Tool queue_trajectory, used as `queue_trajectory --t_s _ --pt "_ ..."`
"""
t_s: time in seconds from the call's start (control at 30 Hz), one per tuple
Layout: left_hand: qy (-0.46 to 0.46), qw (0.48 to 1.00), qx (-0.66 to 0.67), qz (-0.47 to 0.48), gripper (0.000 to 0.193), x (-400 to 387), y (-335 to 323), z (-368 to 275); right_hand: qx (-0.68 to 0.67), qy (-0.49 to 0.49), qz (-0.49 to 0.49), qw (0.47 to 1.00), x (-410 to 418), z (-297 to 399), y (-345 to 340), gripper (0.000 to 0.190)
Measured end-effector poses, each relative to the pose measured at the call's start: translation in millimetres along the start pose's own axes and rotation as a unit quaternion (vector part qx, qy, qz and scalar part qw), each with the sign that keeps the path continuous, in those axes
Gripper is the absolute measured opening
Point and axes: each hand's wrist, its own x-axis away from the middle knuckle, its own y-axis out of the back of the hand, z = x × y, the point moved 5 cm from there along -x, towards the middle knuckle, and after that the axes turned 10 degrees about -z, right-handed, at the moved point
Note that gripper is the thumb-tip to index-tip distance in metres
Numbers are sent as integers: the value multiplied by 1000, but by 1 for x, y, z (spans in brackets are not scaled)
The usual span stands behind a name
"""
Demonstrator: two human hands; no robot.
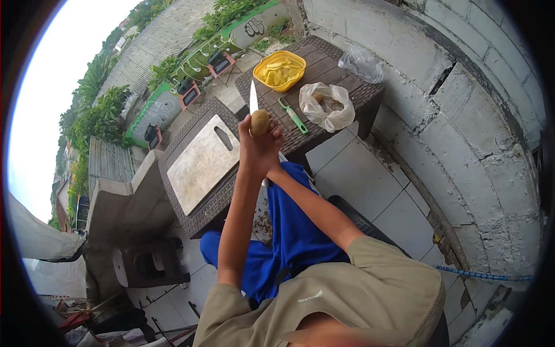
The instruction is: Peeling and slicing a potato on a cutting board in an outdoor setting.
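Note:
My left hand [260, 145] is raised in front of me, its thumb and fingers around a brown, round potato-like item [259, 122]. My right hand [274, 171] is mostly hidden behind the left wrist, where the forearms meet; what it grips cannot be made out. A knife blade [253, 99] points away from me just beyond the round item; its handle is not clearly visible. Left of the hands lies a white cutting board [204, 167]. To the right are a green-handled peeler [293, 116], a yellow plastic basket [299, 80] of pale yellow cut pieces and a plastic bag [347, 115] with brown items.
Two brown woven-pattern tables, one at left [180, 217] and one at right [368, 91], stand before me. A crumpled clear plastic bag [362, 65] rests near the right table's far corner. A block wall [412, 73] rises at right. A dark plastic stool [149, 262] is at lower left.

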Motion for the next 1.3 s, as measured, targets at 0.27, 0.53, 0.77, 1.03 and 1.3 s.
queue_trajectory --t_s 0.27,0.53,0.77,1.03,1.3 --pt "-39 991 96 -86 43 152 153 -14 196 41 322 925 -97 -10 7 31" --pt "-164 962 143 -163 41 217 280 -23 328 140 452 818 -134 -43 -13 45" --pt "-395 837 293 -241 32 283 348 -70 455 347 326 753 -133 2 -6 33" --pt "-436 828 205 -287 27 292 324 -69 550 286 379 687 -186 -47 1 48" --pt "-343 875 199 -278 40 292 280 -43 572 305 425 631 -173 -45 -16 47"
